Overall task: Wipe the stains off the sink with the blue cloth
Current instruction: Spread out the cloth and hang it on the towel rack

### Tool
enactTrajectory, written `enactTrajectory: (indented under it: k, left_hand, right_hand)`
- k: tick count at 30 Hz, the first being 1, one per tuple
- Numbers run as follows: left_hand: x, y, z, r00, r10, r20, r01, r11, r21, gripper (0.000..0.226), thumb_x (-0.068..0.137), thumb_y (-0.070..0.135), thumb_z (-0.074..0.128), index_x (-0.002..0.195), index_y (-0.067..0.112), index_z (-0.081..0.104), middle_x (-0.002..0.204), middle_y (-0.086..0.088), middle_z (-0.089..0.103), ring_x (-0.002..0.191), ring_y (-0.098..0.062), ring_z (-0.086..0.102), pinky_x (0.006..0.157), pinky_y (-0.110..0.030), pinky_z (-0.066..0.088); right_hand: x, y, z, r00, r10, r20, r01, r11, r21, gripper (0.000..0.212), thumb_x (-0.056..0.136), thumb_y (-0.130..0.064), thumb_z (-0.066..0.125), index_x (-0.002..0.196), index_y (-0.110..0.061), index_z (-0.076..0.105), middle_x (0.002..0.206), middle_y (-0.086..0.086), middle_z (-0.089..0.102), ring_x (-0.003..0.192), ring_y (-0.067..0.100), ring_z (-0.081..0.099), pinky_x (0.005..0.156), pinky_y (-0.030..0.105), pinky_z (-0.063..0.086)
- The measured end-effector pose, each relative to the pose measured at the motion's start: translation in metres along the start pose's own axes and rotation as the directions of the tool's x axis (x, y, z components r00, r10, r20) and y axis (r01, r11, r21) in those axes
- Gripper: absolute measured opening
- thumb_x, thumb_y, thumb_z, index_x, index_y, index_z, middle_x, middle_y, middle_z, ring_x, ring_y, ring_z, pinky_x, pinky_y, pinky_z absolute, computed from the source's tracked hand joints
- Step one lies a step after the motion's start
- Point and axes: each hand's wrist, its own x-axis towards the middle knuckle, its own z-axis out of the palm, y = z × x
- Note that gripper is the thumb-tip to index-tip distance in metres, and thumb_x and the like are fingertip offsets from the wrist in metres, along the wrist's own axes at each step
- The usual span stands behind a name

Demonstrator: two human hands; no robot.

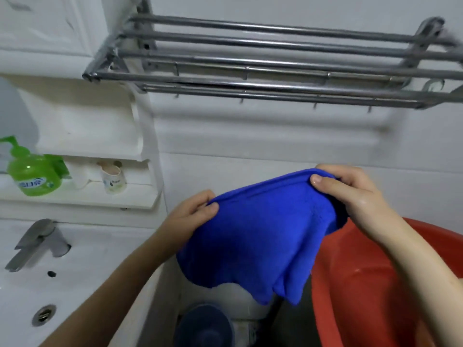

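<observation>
A white sink [82, 259] with a grey faucet [37, 242] fills the lower left, a green soap bottle [33, 174] on the shelf [75, 200] above it. Right of the sink, the left hand [193, 211] pinches the upper left edge of the blue cloth [250, 241], which hangs spread in the air, clear of the sink, and the right hand [350, 194] grasps its upper right corner. Farther right of the sink sits a red basin [363, 284].

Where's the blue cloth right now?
Lower centre of the head view: the cloth hangs from the left hand and right hand, which pinch its top edge, between the sink and the red basin.
</observation>
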Motion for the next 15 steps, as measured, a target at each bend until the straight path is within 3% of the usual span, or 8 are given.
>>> enactTrajectory:
  k: [4, 8, 15]
  left_hand:
    - [0.012, 0.054, -0.028, 0.994, 0.104, -0.029, -0.102, 0.992, 0.077, 0.025, 0.09, 0.034, 0.046, 0.082, 0.01, 0.051, 0.064, 0.011, 0.045, 0.058, -0.004, 0.042, 0.054, -0.014, 0.034]
    - [0.032, 0.105, -0.056, 0.955, 0.296, 0.005, -0.283, 0.909, 0.306, 0.019, 0.092, 0.033, 0.046, 0.078, 0.022, 0.053, 0.068, 0.016, 0.051, 0.063, 0.0, 0.045, 0.059, -0.013, 0.035]
    - [0.07, 0.2, -0.097, 0.84, 0.531, 0.111, -0.505, 0.689, 0.519, 0.012, 0.092, 0.028, 0.055, 0.086, 0.02, 0.062, 0.073, 0.016, 0.059, 0.066, 0.005, 0.051, 0.062, -0.007, 0.037]
  right_hand:
    - [0.012, -0.017, -0.013, 0.995, -0.096, -0.023, 0.094, 0.992, -0.09, 0.034, 0.091, -0.022, 0.06, 0.069, 0.002, 0.051, 0.062, -0.004, 0.042, 0.058, 0.007, 0.04, 0.051, 0.016, 0.031]
    - [0.028, -0.039, -0.025, 0.973, -0.224, -0.052, 0.21, 0.958, -0.195, 0.041, 0.09, -0.029, 0.056, 0.078, 0.01, 0.051, 0.07, 0.004, 0.043, 0.067, 0.014, 0.041, 0.057, 0.027, 0.031]
    - [0.051, -0.105, -0.048, 0.869, -0.48, -0.119, 0.33, 0.742, -0.583, 0.026, 0.096, -0.026, 0.051, 0.071, -0.017, 0.053, 0.063, -0.01, 0.041, 0.059, 0.002, 0.038, 0.053, 0.016, 0.027]
